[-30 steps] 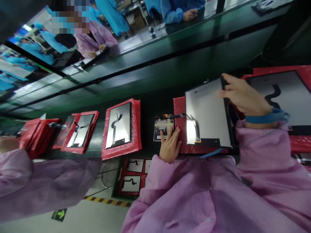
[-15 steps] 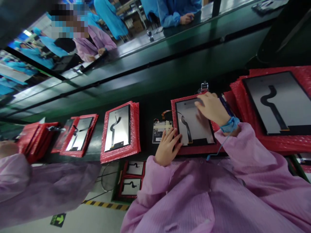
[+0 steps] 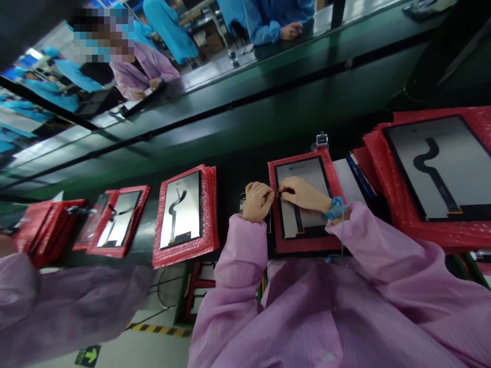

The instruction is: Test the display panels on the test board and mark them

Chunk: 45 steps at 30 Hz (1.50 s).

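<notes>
A display panel (image 3: 309, 171) with a grey back lies on a red bubble-wrap sleeve (image 3: 303, 247) before me. Its black ribbon cable (image 3: 298, 221) runs up from the lower edge and passes under my right hand (image 3: 307, 194). The right fingertips are pinched together at the cable's upper end, by the panel's left edge. Just left of them, my left hand (image 3: 258, 202) is closed in a pinch; whatever it holds is hidden. Beneath the left hand, mostly covered, is a small circuit board (image 3: 242, 203).
Stacked red sleeves carry another panel (image 3: 448, 168) at right, beside blue pens (image 3: 361, 176). On the left lie more sleeved panels (image 3: 183, 204). A small metal-and-clear device (image 3: 321, 139) stands behind the middle sleeve. Co-workers sit across the bench, and one is at far left.
My right hand has come down and left from the panel's upper right to the cable end. My left hand has risen off the board's corner and curled its fingers into a pinch.
</notes>
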### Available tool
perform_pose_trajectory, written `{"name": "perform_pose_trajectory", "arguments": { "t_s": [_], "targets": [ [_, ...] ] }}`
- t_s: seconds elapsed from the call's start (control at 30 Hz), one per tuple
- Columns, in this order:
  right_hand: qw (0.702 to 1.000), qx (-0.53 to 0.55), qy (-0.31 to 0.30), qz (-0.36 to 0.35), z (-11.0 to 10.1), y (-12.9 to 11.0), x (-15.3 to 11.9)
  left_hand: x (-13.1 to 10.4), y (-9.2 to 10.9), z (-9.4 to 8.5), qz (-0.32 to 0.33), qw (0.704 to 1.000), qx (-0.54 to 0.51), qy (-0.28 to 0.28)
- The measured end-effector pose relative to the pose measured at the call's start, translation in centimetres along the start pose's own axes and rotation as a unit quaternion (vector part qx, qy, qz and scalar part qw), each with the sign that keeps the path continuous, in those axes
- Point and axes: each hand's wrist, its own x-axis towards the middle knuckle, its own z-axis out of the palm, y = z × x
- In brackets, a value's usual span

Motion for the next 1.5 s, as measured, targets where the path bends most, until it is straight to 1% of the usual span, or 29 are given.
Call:
{"name": "perform_pose_trajectory", "arguments": {
  "t_s": [0.17,0.3,0.47,0.57,0.67,0.7,0.73,0.77,0.8,0.83,0.87,0.9,0.93,0.97,1.0,1.03,1.07,1.1,1.13,1.17,1.2,1.23,1.3,1.4,1.5],
  "targets": [
    [0.997,-0.048,0.006,-0.059,0.8,0.4,0.1,-0.2,0.2,0.2,0.027,0.999,-0.021,-0.008],
    [0.996,-0.051,-0.003,-0.069,0.8,0.7,0.1,-0.2,0.0,0.6,0.041,0.999,-0.017,0.010],
    [0.997,-0.042,-0.006,-0.058,0.6,0.7,0.0,-0.3,0.0,1.0,0.051,0.997,-0.006,0.054],
    [0.998,-0.033,-0.004,-0.046,0.6,0.6,0.1,-0.3,0.3,1.1,0.047,0.997,0.001,0.065],
    [1.000,-0.020,-0.009,-0.019,0.4,0.5,0.1,-0.3,0.3,1.3,0.026,0.998,-0.012,0.063],
    [1.000,-0.004,-0.017,-0.007,0.1,0.5,0.1,-0.2,0.1,1.3,0.008,0.997,-0.023,0.074],
    [0.999,0.024,-0.029,0.006,-0.2,0.5,0.1,-0.2,0.0,1.3,-0.018,0.994,-0.037,0.102],
    [0.997,0.062,-0.040,0.020,-0.7,0.6,0.0,-0.1,-0.2,1.3,-0.053,0.986,-0.053,0.150],
    [0.993,0.103,-0.044,0.035,-1.2,0.7,0.0,-0.1,-0.4,1.3,-0.095,0.969,-0.070,0.217],
    [0.989,0.139,-0.035,0.050,-1.8,1.0,-0.1,-0.2,-0.4,1.1,-0.139,0.942,-0.086,0.294],
    [0.985,0.158,-0.006,0.063,-2.4,1.3,-0.1,-0.4,-0.3,1.0,-0.175,0.908,-0.098,0.368],
    [0.985,0.151,0.044,0.075,-3.0,1.8,-0.1,-0.8,0.0,0.8,-0.201,0.877,-0.106,0.423],
    [0.983,0.114,0.111,0.087,-3.5,2.3,-0.1,-1.4,0.7,0.7,-0.211,0.862,-0.110,0.448],
    [0.977,0.051,0.183,0.101,-4.1,2.9,-0.1,-2.1,1.5,0.6,-0.203,0.868,-0.109,0.439],
    [0.961,-0.025,0.248,0.121,-4.5,3.4,0.0,-3.0,2.7,0.7,-0.183,0.893,-0.102,0.397],
    [0.938,-0.102,0.298,0.147,-4.9,4.0,0.0,-4.1,4.0,1.0,-0.151,0.929,-0.089,0.328],
    [0.912,-0.169,0.327,0.178,-5.1,4.4,0.0,-5.2,5.3,1.4,-0.112,0.963,-0.069,0.236],
    [0.890,-0.221,0.338,0.210,-5.3,4.8,0.0,-6.4,6.6,2.0,-0.086,0.984,-0.047,0.152],
    [0.874,-0.255,0.336,0.240,-5.4,5.1,-0.1,-7.5,7.8,2.7,-0.069,0.992,-0.028,0.103],
    [0.864,-0.276,0.328,0.264,-5.4,5.2,-0.1,-8.4,8.7,3.4,-0.055,0.995,-0.015,0.076],
    [0.859,-0.288,0.318,0.279,-5.4,5.3,0.0,-9.2,9.4,4.1,-0.049,0.997,-0.006,0.062],
    [0.857,-0.293,0.311,0.288,-5.4,5.3,0.0,-9.8,9.8,4.7,-0.048,0.997,-0.001,0.061],
    [0.857,-0.290,0.310,0.294,-5.4,5.3,0.2,-10.4,10.0,5.5,-0.055,0.996,0.000,0.069],
    [0.865,-0.258,0.320,0.288,-5.5,5.5,0.4,-10.4,9.6,5.7,-0.075,0.994,-0.018,0.074],
    [0.884,-0.211,0.326,0.259,-5.8,5.8,0.6,-10.3,9.3,5.3,-0.101,0.992,-0.043,0.064]
  ]
}}
